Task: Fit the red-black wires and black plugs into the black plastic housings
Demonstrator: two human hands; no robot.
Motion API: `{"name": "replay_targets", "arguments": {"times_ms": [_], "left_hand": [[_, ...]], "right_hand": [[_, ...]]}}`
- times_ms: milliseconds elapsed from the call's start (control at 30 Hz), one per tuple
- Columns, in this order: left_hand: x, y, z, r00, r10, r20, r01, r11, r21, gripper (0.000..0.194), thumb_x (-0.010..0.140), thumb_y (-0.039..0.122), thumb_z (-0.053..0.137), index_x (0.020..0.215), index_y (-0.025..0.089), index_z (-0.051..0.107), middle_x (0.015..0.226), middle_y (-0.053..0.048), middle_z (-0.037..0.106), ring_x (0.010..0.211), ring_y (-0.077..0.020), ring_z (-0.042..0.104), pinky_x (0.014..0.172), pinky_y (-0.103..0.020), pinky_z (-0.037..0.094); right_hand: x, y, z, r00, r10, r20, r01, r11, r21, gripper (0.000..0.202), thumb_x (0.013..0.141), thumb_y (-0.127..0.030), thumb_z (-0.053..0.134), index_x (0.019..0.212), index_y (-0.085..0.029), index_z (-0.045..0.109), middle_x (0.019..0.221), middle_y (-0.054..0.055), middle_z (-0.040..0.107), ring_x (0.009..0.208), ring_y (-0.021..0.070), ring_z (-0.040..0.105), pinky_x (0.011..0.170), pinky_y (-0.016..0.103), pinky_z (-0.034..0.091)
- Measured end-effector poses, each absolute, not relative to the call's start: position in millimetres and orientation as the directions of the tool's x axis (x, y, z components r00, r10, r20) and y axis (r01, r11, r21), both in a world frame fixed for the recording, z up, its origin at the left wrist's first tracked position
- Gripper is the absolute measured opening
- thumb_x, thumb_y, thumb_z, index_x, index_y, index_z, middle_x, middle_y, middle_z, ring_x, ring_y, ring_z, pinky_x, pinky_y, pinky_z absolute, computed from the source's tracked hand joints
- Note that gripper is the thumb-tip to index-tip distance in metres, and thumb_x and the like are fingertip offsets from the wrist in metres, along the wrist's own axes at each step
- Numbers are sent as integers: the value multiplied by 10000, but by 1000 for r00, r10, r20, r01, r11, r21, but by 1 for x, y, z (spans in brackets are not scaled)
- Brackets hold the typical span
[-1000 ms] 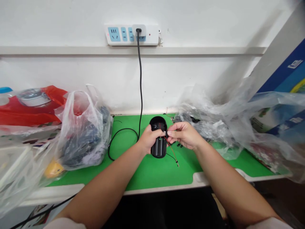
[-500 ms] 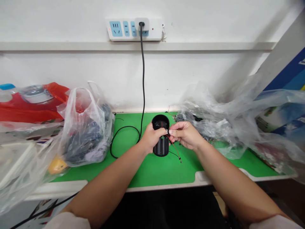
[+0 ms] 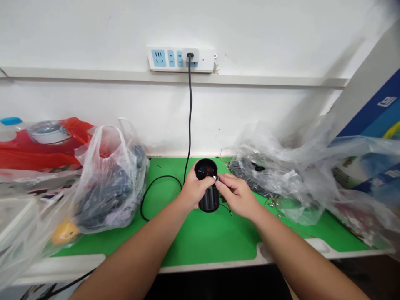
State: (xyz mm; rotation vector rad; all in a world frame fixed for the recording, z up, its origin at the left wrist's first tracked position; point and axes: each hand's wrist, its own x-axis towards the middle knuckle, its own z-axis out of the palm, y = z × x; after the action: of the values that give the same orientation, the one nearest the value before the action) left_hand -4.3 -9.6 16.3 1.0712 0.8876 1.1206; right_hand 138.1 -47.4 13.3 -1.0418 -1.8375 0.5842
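A black oval housing (image 3: 208, 200) with a hollow round upper part is held above the green mat by my left hand (image 3: 195, 187), whose thumb reaches across its middle. A small white connector (image 3: 214, 178) shows at the thumb tip. My right hand (image 3: 234, 191) pinches at the housing's right edge, its thumb and index finger meeting beside the connector; what lies between them is too small to make out. A thin dark wire (image 3: 226, 208) comes out below my right fingers. Inside the housing a short red wire is visible.
A black cable (image 3: 190, 112) runs from the wall power strip (image 3: 206, 64) and loops on the green mat (image 3: 212, 241). Stuffed plastic bags (image 3: 106, 187) stand at the left. More clear bags (image 3: 290, 171) and a blue-and-white box (image 3: 362, 121) are at the right.
The view has tilted up slightly. My right hand has turned, with its thumb now over the housing's edge, and covers most of the red wire that hung to the right.
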Motion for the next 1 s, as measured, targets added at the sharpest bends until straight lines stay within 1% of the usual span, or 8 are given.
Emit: {"name": "replay_targets", "arguments": {"times_ms": [100, 200, 267, 433, 567, 733, 867, 1000], "left_hand": [[-4, -9, 14, 204, 979, -12, -253, 64, 965, 414, 546, 183, 694, 944, 159, 586, 686, 12, 597, 659, -132, 573, 657, -248, 474], [-4, -9, 12, 195, 981, 7, -261, 45, 964, 402, 555, 193, 695, 942, 152, 593, 703, 12, 600, 658, -122, 564, 667, -243, 465], [-4, -9, 11, 192, 981, 30, -260, 22, 965, 404, 561, 199, 695, 949, 147, 592, 718, 10, 602, 651, -117, 559, 671, -245, 461], [-4, -7, 10, 171, 978, 118, -220, -78, 972, 433, 586, 183, 674, 1004, 143, 567, 734, 14, 590, 632, -100, 537, 683, -247, 456], [-3, -7, 11, 174, 965, 195, -178, -164, 970, 450, 587, 145, 644, 1022, 168, 533, 756, 25, 575, 658, -96, 531, 697, -239, 451], [0, -11, 10, 172, 950, 262, -117, -244, 963, 422, 583, 119, 610, 989, 187, 513, 774, 38, 546, 678, -85, 509, 687, -217, 442], [1, -14, 8, 170, 944, 282, -67, -274, 959, 425, 586, 115, 606, 996, 176, 513, 772, 29, 542, 666, -85, 500, 682, -222, 448], [2, -17, 10, 162, 942, 294, -64, -287, 956, 421, 589, 107, 605, 993, 180, 511, 781, 29, 538, 659, -77, 484, 664, -210, 442]], "right_hand": [[134, -47, 11, -233, 825, 515, 452, 560, -694, 259, 909, -268, 416, 707, -161, 537, 662, 17, 456, 629, 122, 450, 603, 257, 360], [132, -48, 8, -234, 820, 523, 456, 567, -686, 201, 911, -241, 402, 806, -164, 554, 692, 19, 485, 637, 121, 465, 614, 248, 358], [131, -50, 7, -224, 825, 519, 462, 559, -689, 197, 911, -234, 395, 833, -163, 561, 690, 17, 493, 621, 118, 467, 599, 243, 354], [129, -51, 5, -190, 838, 512, 494, 532, -687, 207, 903, -233, 396, 832, -153, 573, 650, 6, 480, 580, 112, 458, 572, 238, 347], [127, -51, 0, -161, 846, 508, 511, 512, -690, 216, 896, -224, 391, 776, -158, 559, 642, 8, 506, 573, 113, 473, 570, 239, 352], [122, -55, -4, -119, 817, 565, 578, 519, -629, 242, 878, -182, 378, 677, -159, 511, 584, 4, 475, 540, 114, 458, 562, 251, 343], [118, -60, -6, -99, 778, 620, 621, 535, -573, 246, 876, -165, 360, 699, -153, 531, 574, 11, 474, 533, 121, 455, 564, 259, 355], [116, -63, -8, -80, 781, 620, 657, 509, -556, 250, 879, -164, 350, 759, -137, 568, 592, 29, 503, 538, 131, 468, 558, 264, 361]]}}
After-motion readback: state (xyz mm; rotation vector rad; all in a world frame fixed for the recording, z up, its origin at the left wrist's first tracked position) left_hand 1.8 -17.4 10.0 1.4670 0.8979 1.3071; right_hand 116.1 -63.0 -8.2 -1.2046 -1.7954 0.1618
